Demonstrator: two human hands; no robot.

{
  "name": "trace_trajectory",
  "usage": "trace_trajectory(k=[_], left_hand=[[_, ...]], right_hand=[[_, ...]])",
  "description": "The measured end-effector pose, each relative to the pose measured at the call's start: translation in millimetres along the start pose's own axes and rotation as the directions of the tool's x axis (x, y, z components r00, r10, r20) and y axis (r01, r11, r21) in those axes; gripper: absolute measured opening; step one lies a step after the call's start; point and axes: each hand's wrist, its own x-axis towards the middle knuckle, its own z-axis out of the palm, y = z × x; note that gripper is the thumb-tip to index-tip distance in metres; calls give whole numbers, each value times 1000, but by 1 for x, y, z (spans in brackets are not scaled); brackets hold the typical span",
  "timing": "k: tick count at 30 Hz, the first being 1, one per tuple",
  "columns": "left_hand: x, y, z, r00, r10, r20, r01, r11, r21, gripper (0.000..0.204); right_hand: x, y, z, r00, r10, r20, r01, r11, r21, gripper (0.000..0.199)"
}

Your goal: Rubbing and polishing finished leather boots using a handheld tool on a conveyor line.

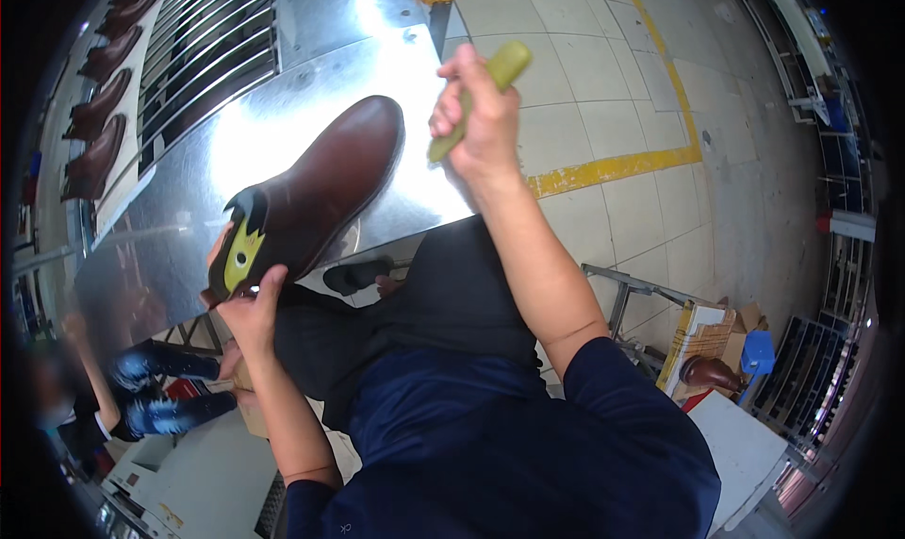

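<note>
My left hand [247,308] grips a dark brown leather ankle boot [330,171] by its heel end, thumb along the side. The boot lies tilted over the shiny metal table [273,129], toe pointing away and to the right. A yellow-green shoe last [243,254] with a round hole shows in the boot's opening, between jagged dark upper edges. Raised beside the toe, past the table's right edge, my right hand [485,115] is closed round an olive-green stick-like tool [510,63]. That tool has a thick rounded end above and a narrow tapered end below.
Several brown boots [99,105] stand in a row at the far left, beside a rack of metal bars [207,39]. A person in ripped jeans [174,398] sits at the lower left. Behind my right arm are cardboard [702,341], a brown shoe [709,373] and a blue box [757,352].
</note>
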Motion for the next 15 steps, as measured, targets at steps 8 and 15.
trace_trajectory(k=[8, 15], left_hand=[[-5, -35, -20, 988, -142, 53, 146, 987, -72, 71], [-8, -38, -22, 986, -164, 39, 168, 975, -143, 73]], right_hand=[[9, 35, 8, 985, 90, -151, -70, 989, 132, 38], [0, 44, 14, 961, 55, -272, 11, 972, 236, 39]])
